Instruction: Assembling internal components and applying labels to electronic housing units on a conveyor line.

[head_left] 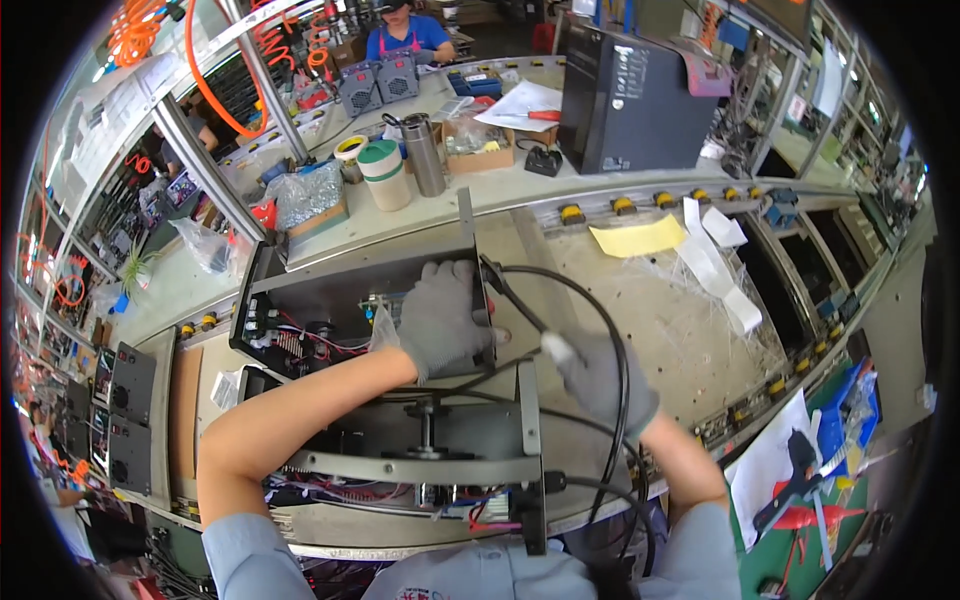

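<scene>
In front of me an open black metal case (pixel 340 272) holds wires and small parts. My left hand (pixel 440 312), in a grey glove, reaches into its right end. Its fingers bend down inside the end panel, and a fingertip shows on the outer side; what lies under the palm is hidden. To the right, my gloved right hand (pixel 605 382) closes around a black cable (pixel 520 305) that runs from the end panel; the hand is slightly blurred. A second open case (pixel 400 466) stands nearer to me, with a black spindle-like part (pixel 428 428) in it.
Beyond the cases a shelf bears a steel flask (pixel 424 158), a white jar with a green lid (pixel 384 178) and a tall black cabinet (pixel 640 100). Yellow paper (pixel 638 237) and white strips lie right. A glue gun (pixel 796 478) lies lower right. A co-worker (pixel 408 38) sits opposite.
</scene>
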Demonstrator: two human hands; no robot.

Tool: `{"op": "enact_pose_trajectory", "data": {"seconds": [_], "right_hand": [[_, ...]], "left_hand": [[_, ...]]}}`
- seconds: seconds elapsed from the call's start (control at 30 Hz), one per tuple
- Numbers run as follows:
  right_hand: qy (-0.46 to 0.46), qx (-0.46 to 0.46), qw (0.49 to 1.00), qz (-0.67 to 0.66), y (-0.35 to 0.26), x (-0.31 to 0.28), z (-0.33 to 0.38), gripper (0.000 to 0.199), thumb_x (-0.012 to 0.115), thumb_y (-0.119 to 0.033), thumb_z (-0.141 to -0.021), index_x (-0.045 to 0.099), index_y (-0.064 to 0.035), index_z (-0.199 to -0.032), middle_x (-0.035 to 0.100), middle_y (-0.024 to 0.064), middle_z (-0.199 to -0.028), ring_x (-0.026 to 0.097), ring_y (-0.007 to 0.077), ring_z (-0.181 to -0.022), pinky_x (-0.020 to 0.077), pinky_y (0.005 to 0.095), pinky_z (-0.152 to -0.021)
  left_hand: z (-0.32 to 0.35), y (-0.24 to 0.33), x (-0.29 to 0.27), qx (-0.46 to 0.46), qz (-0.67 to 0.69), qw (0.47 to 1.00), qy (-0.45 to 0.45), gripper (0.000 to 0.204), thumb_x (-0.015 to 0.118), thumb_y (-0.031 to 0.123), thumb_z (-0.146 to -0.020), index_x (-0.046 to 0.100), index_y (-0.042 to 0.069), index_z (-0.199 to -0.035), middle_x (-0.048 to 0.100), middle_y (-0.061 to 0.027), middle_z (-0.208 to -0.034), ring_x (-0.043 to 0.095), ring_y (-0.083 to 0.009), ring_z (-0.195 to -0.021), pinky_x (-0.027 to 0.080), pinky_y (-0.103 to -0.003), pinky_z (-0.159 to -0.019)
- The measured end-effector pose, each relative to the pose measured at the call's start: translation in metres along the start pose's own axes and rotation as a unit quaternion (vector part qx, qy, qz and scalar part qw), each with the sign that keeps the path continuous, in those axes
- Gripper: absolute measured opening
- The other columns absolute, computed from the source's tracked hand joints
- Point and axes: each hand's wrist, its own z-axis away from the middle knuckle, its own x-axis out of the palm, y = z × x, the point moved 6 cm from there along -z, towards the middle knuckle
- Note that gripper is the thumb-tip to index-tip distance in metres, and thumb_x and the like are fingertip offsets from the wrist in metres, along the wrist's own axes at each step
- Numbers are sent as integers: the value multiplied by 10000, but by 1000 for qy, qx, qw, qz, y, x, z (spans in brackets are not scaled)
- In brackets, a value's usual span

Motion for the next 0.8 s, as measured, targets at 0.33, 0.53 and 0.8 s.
{"op": "enact_pose_trajectory", "data": {"seconds": [0.33,0.53,0.8], "right_hand": [[319,-230,916,79,-24,-19,-42,189,625,-235,-834,583,-56,-792,586,122,-607,557,307,-531,415,397,-501],[285,-134,940,133,13,-14,-176,281,509,-285,-862,613,-37,-779,599,160,-700,586,350,-638,445,458,-575],[93,-18,964,247,79,26,-269,430,404,-370,-883,652,-20,-913,658,182,-941,636,362,-807,489,473,-719]], "left_hand": [[3,13,6,-2,-59,998,-13,638,761,429,-651,488,-17,-1016,562,-183,-982,524,-323,-975,484,-402,-812],[5,6,11,17,-22,1000,14,653,778,407,-616,486,-1,-1032,534,-181,-972,499,-341,-954,455,-427,-811],[6,-6,17,49,-14,998,43,641,776,396,-618,488,9,-1041,539,-176,-982,494,-349,-947,438,-428,-822]]}}
